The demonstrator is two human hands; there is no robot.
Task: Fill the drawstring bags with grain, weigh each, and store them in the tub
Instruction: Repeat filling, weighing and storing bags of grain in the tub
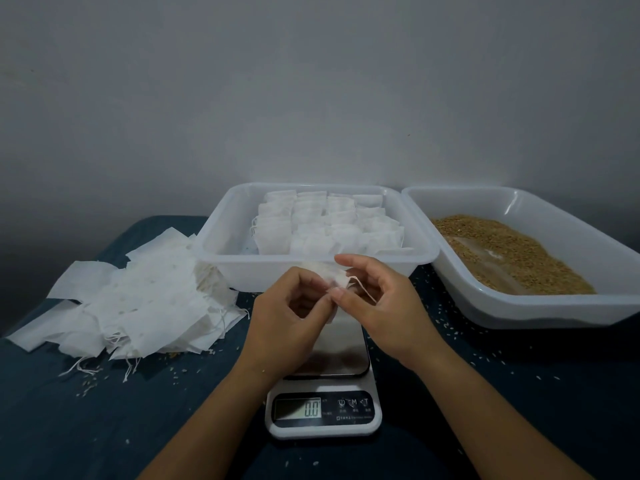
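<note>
Both hands meet above the steel platform of the kitchen scale (pixel 323 393), sharing one small white drawstring bag (pixel 334 277). The left hand (pixel 289 315) has its fingers curled in, pinching the bag's left side between thumb and fingertips. The right hand (pixel 375 303) pinches the bag's right edge, its forefinger stretched over the top, and the bag's drawstring (pixel 363 289) loops loose across its palm. The bag hangs in the air over the scale's far end, not touching the platform; whether it has grain inside cannot be told.

The scale's display reads 0.0. Just behind the scale stands a translucent white tub (pixel 242 268), with filled bags (pixel 325 223) packed upright in rows inside it. Right of the scale, and touching the tub's right rim, sits a second white tub (pixel 554 310) holding brown grain (pixel 512 254), spread thin enough that a patch of the bottom shows through. Left of the scale lies a loose heap of flat, empty bags (pixel 131 306), their strings trailing toward the near edge. Everything rests on a dark blue cloth (pixel 69 427), with stray grains (pixel 86 382) scattered on it around the scale and beside the heap.
</note>
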